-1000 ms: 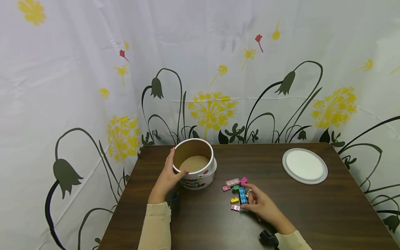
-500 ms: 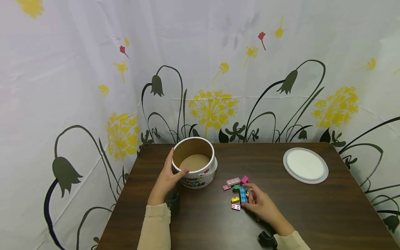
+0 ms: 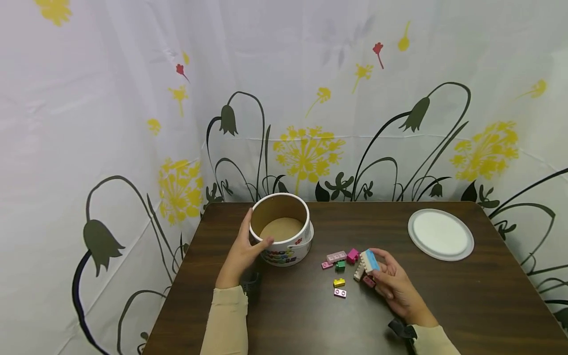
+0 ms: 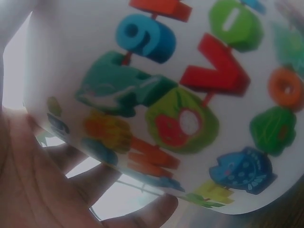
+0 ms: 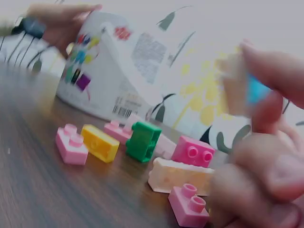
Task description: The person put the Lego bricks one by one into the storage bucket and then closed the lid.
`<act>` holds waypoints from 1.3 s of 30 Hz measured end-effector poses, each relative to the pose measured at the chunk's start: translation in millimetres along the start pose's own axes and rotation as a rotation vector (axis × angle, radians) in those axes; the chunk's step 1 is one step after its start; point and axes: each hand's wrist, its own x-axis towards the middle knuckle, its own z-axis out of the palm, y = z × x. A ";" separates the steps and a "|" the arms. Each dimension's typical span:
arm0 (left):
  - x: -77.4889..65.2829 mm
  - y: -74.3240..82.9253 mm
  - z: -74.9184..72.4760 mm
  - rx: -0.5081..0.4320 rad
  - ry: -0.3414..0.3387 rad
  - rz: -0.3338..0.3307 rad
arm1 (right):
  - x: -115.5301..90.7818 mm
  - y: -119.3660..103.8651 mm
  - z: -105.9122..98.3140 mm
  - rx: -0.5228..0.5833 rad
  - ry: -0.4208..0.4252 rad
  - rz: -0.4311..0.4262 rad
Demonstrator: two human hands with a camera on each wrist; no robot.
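Note:
A white printed bucket (image 3: pixel 284 249) stands on the table, its inside bare down to the bottom. My left hand (image 3: pixel 241 251) holds it from the left side, thumb by the front rim and fingers spread along the wall (image 4: pixel 142 95). Raised over the table, my right hand (image 3: pixel 397 283) pinches a blue-and-cream toy brick (image 3: pixel 369 261) between thumb and fingers. Below it lie a cream brick (image 5: pixel 178 175) and a pink brick (image 5: pixel 189 206). Nearby are a green brick (image 3: pixel 340 266), a magenta brick (image 3: pixel 352 256), a yellow brick (image 3: pixel 339 282) and several pale pink ones.
A round white lid or plate (image 3: pixel 441 234) lies at the table's back right. The brown wooden table (image 3: pixel 310 325) ends at a flower-printed curtain (image 3: pixel 284 74). Dark straps sit at both wrists.
My right hand has lifted the blue brick off the table and tilted it, uncovering the cream and pink bricks. My left hand stays on the bucket. The head view has shifted slightly.

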 end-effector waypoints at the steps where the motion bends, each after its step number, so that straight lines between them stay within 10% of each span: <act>1: 0.1 0.1 0.6 -0.001 0.002 0.000 | -0.5 -1.2 -2.5 0.074 0.003 -0.024; 10: -2.5 -1.2 1.9 -0.020 -0.004 -0.004 | -0.1 -1.0 -10.2 0.242 0.075 -0.075; 17: -5.2 -2.2 1.5 -0.033 -0.009 0.005 | 13.3 -11.3 3.7 -0.170 0.244 0.035; 22: -2.6 0.0 2.2 -0.038 -0.009 0.006 | 30.7 -27.3 12.7 -0.317 0.205 0.069; 29: -0.2 3.3 3.3 -0.040 -0.015 -0.001 | 33.2 -31.5 12.6 -0.833 0.124 0.223; 39: -0.5 1.8 4.8 -0.030 -0.011 -0.006 | 35.3 -40.2 19.4 -0.959 0.109 0.196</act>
